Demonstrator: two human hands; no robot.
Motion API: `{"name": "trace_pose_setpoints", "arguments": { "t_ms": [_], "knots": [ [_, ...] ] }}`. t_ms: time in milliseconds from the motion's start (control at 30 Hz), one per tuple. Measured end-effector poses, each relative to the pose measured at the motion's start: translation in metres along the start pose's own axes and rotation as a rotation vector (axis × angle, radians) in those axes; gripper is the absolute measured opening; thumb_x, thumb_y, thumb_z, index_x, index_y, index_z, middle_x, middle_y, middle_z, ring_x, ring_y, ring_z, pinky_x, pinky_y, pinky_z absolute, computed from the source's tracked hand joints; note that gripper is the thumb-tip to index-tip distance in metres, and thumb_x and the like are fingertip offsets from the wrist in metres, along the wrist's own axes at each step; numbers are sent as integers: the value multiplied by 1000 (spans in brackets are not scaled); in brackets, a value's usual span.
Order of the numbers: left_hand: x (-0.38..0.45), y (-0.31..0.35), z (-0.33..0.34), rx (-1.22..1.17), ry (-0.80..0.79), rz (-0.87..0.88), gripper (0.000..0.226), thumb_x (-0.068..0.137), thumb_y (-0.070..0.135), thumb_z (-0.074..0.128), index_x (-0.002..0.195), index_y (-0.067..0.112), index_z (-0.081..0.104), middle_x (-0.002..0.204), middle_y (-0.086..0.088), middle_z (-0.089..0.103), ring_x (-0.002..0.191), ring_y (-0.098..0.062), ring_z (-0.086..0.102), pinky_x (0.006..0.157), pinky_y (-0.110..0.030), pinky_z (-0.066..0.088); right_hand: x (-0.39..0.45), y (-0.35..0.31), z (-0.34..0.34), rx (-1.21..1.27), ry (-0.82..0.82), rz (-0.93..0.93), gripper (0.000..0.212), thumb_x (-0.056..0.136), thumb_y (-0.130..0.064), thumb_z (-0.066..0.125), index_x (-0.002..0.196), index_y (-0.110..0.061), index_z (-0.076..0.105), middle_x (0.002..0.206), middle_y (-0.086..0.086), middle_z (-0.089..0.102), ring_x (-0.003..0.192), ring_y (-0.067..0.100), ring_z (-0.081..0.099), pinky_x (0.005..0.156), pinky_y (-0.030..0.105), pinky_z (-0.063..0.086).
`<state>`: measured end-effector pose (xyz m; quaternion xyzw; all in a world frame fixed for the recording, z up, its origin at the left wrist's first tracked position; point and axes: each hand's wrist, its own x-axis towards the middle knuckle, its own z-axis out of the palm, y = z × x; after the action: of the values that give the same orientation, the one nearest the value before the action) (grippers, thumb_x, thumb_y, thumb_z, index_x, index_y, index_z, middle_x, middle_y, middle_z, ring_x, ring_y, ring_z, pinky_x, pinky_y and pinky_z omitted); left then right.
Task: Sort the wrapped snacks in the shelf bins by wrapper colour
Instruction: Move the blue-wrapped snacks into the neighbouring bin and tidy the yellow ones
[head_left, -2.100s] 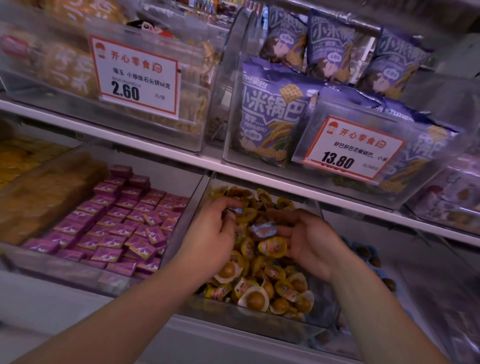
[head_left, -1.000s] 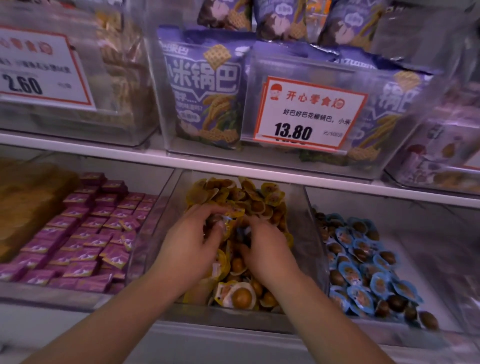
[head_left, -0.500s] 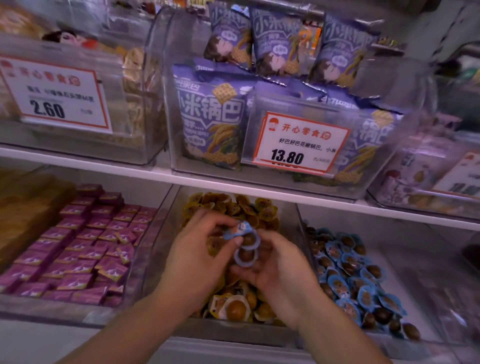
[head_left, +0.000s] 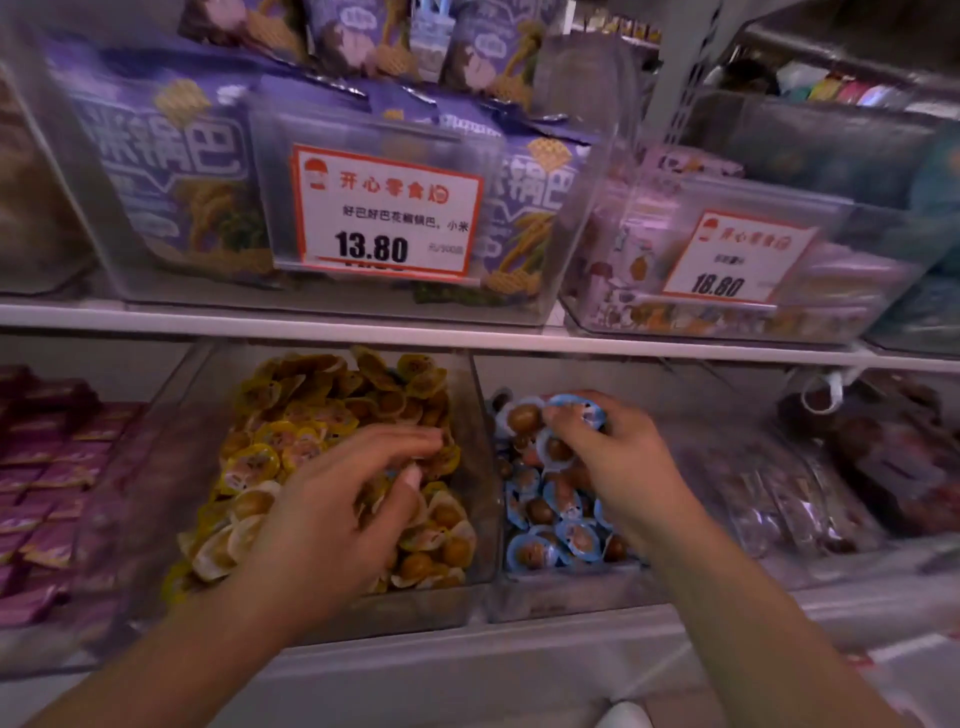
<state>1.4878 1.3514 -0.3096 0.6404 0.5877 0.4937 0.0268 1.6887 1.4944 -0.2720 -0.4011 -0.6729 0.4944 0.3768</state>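
Right fingers: curled round two blue-wrapped snacks (head_left: 569, 415), held just above the pile in the blue bin (head_left: 566, 597); half a second ago the same two were held between both hands over the yellow bin (head_left: 332, 618).
Right hand (head_left: 621, 467): has crossed the clear divider to the right-hand bin; the snacks are not yet let go.
Left fingers: spread and lightly bent over the yellow-wrapped snacks (head_left: 260, 462), thumb tucked toward them; motion blur hides whether they pinch a wrapper, so I cannot tell if they grip anything.
Left hand (head_left: 337, 499): stays in the yellow bin, low on the pile.
Meaning for the task: the stray blue pieces are out of the yellow pile and over their own colour; judged from this, only the drop remains for this pair, and the left hand looks to be searching for further strays.
Hidden: the yellow pile under the left palm, and the blue pile under the right wrist.
Blurred: the left fingertips, and the dark packets (head_left: 831, 478) in the bins further right.
Cut off: the pink packets (head_left: 47, 467) at the left edge.
Above: purple bags (head_left: 171, 171) behind a price card (head_left: 384, 213) on the upper shelf (head_left: 467, 332).
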Motion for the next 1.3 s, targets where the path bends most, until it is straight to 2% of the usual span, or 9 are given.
{"name": "trace_pose_setpoints", "arguments": {
  "t_ms": [133,233,333,400,533,867,1000,1133,1300],
  "knots": [
    [7,-31,3,183,-269,-145,26,94,41,58,117,36,68,121,22,62,114,3,57,98,-33,50,12,24,-43,-563,-152,139,21,94,-28,64,96,-9,71,87,6,71,75,17,63,65,29,53],
    [12,-35,12,247,-480,-144,59,82,78,44,129,44,54,128,29,51,115,5,53,97,-29,49,13,36,-45,-911,-153,150,30,94,-42,60,112,-20,71,110,5,72,98,20,66,85,35,54],
    [15,-31,34,408,-705,-114,84,65,92,42,134,43,44,133,23,50,120,-3,50,107,-32,40,6,30,-20,-681,44,-121,29,94,-42,59,115,-24,69,107,0,72,97,17,68,81,31,54],
    [19,-32,45,560,-737,-90,84,61,87,48,130,40,43,131,15,53,120,-12,52,108,-35,36,-4,28,9,-422,-43,-196,36,91,-51,55,119,-31,65,111,-8,69,100,6,65,84,26,52],
    [30,-34,45,668,-699,-55,68,69,67,56,130,39,43,124,9,54,114,-19,55,99,-38,38,-17,34,49,-269,-203,-180,59,85,-66,48,133,-33,47,128,-10,59,117,5,57,98,35,51],
    [47,-79,-28,878,-338,-203,44,81,54,65,116,27,61,121,-2,62,97,-35,64,85,-44,48,-6,44,37,-406,-206,-140,72,81,-80,33,132,-33,52,128,-9,56,111,2,57,94,33,51],
    [41,-65,-29,813,-401,-160,71,79,76,37,131,33,57,136,2,56,118,-29,57,102,-43,41,-6,43,39,-409,-187,-144,54,92,-67,38,132,-32,51,129,-7,54,112,5,55,95,34,50],
    [30,-42,-11,532,-553,31,40,87,49,54,125,40,58,130,18,52,116,-11,55,94,-32,46,-7,40,43,-426,-173,-156,51,95,-59,39,133,-27,51,130,-6,53,114,7,54,97,35,48],
    [16,-56,-5,626,-809,-34,56,86,44,59,139,45,42,134,23,40,112,-10,43,94,-29,40,-8,39,43,-429,-170,-158,47,97,-57,40,132,-28,51,128,-6,54,109,3,55,92,28,48]
  ]
}}
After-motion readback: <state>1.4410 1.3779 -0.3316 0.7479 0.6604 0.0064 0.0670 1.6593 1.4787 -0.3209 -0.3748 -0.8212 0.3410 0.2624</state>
